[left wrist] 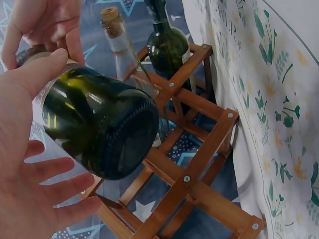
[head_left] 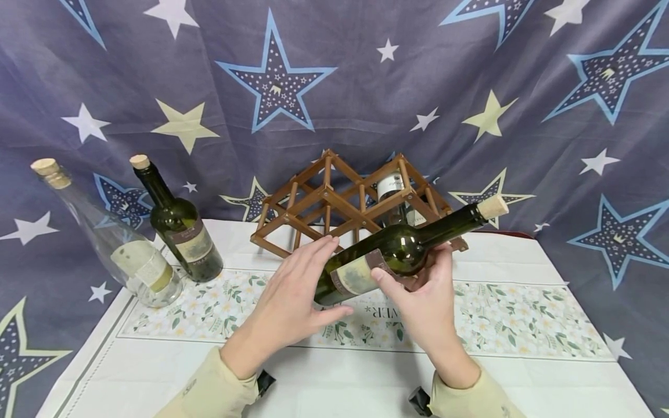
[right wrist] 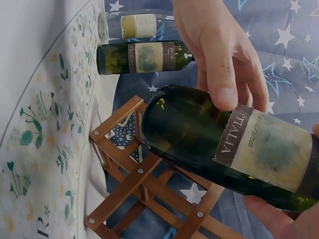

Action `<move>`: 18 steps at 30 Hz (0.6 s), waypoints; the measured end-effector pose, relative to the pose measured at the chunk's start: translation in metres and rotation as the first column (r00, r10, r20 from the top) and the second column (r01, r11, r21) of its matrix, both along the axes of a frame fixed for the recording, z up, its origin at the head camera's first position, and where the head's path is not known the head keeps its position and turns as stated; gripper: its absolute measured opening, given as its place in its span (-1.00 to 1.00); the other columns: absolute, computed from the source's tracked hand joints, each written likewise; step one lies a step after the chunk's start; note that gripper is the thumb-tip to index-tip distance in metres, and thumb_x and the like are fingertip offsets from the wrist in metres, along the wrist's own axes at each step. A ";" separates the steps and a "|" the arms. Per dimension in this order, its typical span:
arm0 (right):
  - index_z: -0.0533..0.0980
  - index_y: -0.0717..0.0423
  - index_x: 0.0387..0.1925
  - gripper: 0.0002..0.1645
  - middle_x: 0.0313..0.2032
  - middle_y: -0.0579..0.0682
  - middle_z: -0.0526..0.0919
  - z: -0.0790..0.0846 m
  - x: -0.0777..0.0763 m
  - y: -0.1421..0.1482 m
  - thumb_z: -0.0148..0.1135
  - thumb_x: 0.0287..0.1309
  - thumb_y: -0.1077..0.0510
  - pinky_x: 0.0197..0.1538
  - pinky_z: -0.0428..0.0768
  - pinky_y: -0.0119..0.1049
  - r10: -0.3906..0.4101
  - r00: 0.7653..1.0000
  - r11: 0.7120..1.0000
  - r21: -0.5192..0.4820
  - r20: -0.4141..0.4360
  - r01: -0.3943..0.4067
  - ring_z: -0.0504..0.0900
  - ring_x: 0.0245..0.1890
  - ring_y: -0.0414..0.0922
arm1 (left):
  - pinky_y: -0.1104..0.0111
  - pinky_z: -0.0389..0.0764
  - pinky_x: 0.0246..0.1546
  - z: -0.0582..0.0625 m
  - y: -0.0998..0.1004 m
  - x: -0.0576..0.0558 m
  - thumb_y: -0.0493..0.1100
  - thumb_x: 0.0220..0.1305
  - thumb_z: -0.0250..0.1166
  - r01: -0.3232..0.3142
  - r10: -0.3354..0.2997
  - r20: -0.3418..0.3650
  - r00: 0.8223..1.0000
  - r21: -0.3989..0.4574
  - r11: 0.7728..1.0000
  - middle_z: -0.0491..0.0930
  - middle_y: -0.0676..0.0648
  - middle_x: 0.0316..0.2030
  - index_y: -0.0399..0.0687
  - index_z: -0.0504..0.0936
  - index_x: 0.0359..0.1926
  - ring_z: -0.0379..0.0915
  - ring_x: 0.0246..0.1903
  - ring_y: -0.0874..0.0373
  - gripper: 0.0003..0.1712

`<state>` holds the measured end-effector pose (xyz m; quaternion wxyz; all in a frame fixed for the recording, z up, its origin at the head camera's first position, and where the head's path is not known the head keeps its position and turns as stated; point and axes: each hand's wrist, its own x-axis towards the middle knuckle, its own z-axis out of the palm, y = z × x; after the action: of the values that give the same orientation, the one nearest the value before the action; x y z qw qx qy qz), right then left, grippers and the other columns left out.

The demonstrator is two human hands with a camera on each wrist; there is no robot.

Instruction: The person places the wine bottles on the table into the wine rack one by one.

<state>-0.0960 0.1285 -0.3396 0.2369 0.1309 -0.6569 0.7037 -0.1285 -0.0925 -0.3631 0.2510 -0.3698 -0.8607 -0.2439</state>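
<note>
My right hand (head_left: 431, 302) grips a corked dark green wine bottle (head_left: 402, 244), held tilted above the table with its neck up to the right. In the right wrist view its cream and brown label (right wrist: 269, 149) shows, the right fingers around it. My left hand (head_left: 292, 290) is beside the base end, fingers extended. In the left wrist view the left thumb (left wrist: 50, 67) overlaps the bottle's side; contact is unclear. Behind the bottle stands a wooden wine rack (head_left: 345, 207), with a white-labelled bottle (head_left: 390, 184) in its right part.
At the left stand a clear corked bottle (head_left: 141, 264) and another corked green bottle (head_left: 193, 244). A floral runner (head_left: 522, 316) crosses the white table (head_left: 334, 371). A star-patterned cloth (head_left: 334, 104) hangs directly behind the rack.
</note>
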 end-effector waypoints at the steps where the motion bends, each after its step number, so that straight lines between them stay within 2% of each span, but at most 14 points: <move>1: 0.15 0.15 0.29 -0.06 0.13 0.17 0.39 -0.001 0.000 -0.001 0.49 -0.05 0.39 -0.02 0.63 -0.19 -0.001 1.000 1.000 0.006 0.002 0.001 0.55 -0.02 0.09 | 0.12 0.16 0.38 0.000 0.001 0.000 0.37 0.01 0.43 0.001 -0.001 0.000 1.000 0.001 1.000 0.17 -0.06 0.46 -0.02 0.09 0.56 0.14 0.39 0.01 0.23; 13: 0.16 0.18 0.28 -0.10 0.13 0.13 0.41 -0.007 0.003 -0.010 0.47 -0.03 0.38 -0.01 0.63 -0.22 0.024 0.999 0.999 0.035 0.033 -0.025 0.58 -0.01 0.05 | 0.17 0.24 0.34 -0.006 0.007 -0.002 0.35 0.00 0.44 0.012 -0.012 0.016 1.000 0.021 1.000 0.23 -0.04 0.43 -0.03 0.09 0.56 0.17 0.36 0.06 0.23; 18: 0.14 0.15 0.30 -0.06 0.17 0.15 0.40 -0.010 0.004 -0.013 0.48 -0.04 0.38 0.03 0.62 -0.14 0.070 0.997 0.997 0.010 0.045 -0.070 0.58 0.04 0.08 | 0.21 0.25 0.33 -0.009 0.009 -0.002 0.33 -0.02 0.47 0.013 -0.014 0.031 0.999 0.033 0.999 0.27 -0.03 0.40 -0.02 0.10 0.56 0.21 0.34 0.08 0.24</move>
<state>-0.0925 0.1157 -0.3492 0.1964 0.1394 -0.6613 0.7104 -0.1307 -0.0839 -0.3718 0.2422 -0.3674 -0.8578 -0.2655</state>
